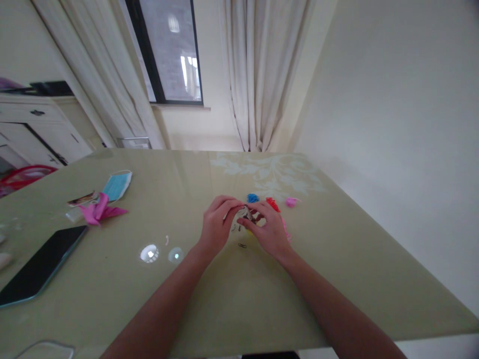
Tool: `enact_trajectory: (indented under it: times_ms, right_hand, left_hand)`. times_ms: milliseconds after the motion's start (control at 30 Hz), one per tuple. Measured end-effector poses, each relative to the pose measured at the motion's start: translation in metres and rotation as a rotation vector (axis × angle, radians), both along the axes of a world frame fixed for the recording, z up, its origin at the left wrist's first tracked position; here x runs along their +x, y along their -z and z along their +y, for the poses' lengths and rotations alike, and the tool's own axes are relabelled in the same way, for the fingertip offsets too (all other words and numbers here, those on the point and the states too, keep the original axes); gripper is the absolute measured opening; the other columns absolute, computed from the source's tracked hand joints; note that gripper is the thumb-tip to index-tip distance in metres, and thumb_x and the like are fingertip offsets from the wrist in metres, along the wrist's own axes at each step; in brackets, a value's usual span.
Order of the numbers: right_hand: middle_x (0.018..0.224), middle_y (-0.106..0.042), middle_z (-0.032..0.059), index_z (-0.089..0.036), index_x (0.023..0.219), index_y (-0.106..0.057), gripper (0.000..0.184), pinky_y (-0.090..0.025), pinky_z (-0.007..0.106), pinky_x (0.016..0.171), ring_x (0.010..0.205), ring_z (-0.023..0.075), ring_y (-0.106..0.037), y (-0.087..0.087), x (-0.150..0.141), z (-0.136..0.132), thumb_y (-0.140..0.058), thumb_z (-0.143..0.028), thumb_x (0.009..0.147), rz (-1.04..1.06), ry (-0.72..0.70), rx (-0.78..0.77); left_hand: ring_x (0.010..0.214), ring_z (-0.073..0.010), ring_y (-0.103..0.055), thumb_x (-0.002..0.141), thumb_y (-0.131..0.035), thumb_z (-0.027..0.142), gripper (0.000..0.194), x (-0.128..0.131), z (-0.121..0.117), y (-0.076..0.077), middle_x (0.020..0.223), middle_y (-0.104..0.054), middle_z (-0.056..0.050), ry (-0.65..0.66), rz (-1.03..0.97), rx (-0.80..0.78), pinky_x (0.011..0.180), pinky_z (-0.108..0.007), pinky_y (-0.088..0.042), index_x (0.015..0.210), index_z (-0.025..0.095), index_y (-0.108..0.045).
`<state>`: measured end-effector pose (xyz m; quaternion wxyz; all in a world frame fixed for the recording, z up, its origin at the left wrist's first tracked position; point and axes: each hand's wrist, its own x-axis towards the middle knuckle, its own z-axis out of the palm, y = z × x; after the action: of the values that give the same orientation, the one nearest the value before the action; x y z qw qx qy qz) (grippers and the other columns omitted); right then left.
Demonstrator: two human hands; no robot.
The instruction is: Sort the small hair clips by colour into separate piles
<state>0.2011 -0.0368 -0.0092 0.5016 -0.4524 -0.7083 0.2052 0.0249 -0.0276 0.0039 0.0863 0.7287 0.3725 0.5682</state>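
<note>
My left hand (220, 224) and my right hand (268, 228) meet over the middle of the table, fingertips pinched together around a small dark-and-whitish object (247, 213). Its kind is too small and too covered by fingers to tell. On the tabletop below the hands lies a small dark wire piece, like a paper clip (242, 245), with a few more thin dark bits (239, 228) between the hands. Just beyond the fingers sit a blue bundle of strands (253, 198), a red bundle (273, 204) and a pink bundle (291, 202). More pink and some yellow shows partly hidden by my right hand.
To the left lie a black tablet-like device (43, 264), a pink folded piece (100, 209) and a blue face mask (117, 185). A white cable (48, 343) rests near the front edge. The wall (404, 124) borders the table's right side; curtains (258, 75) hang behind it.
</note>
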Motion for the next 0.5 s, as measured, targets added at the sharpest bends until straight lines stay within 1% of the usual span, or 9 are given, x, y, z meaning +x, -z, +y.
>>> enact_trajectory:
  times_ms: [100, 233, 500]
  right_hand:
    - [0.100, -0.071, 0.0071, -0.027, 0.118, -0.079, 0.034, -0.059, 0.035, 0.073, 0.086, 0.0221, -0.067, -0.001, 0.000, 0.000, -0.082, -0.044, 0.089, 0.013, -0.009, 0.005]
    - [0.103, -0.072, 0.0074, -0.026, 0.117, -0.079, 0.033, -0.059, 0.035, 0.075, 0.089, 0.0220, -0.067, 0.000, 0.001, 0.000, -0.083, -0.041, 0.089, 0.007, 0.008, 0.004]
    - [0.106, -0.071, 0.0076, -0.027, 0.119, -0.078, 0.034, -0.060, 0.036, 0.078, 0.094, 0.0232, -0.068, 0.002, 0.001, 0.002, -0.084, -0.038, 0.087, -0.003, 0.021, 0.006]
  left_hand:
    - [0.093, -0.0174, -0.069, 0.104, -0.059, 0.026, 0.018, -0.001, 0.001, 0.003, 0.098, -0.073, -0.006, -0.016, 0.048, 0.046, 0.087, -0.030, -0.058, 0.101, 0.022, -0.076]
    - [0.095, -0.0179, -0.067, 0.105, -0.058, 0.025, 0.018, -0.004, 0.004, 0.004, 0.098, -0.073, -0.006, 0.042, 0.107, 0.056, 0.088, -0.030, -0.057, 0.104, 0.022, -0.076]
    - [0.095, -0.0182, -0.065, 0.105, -0.057, 0.024, 0.020, -0.011, 0.007, 0.000, 0.099, -0.071, -0.006, 0.091, 0.163, 0.014, 0.087, -0.030, -0.056, 0.103, 0.021, -0.076]
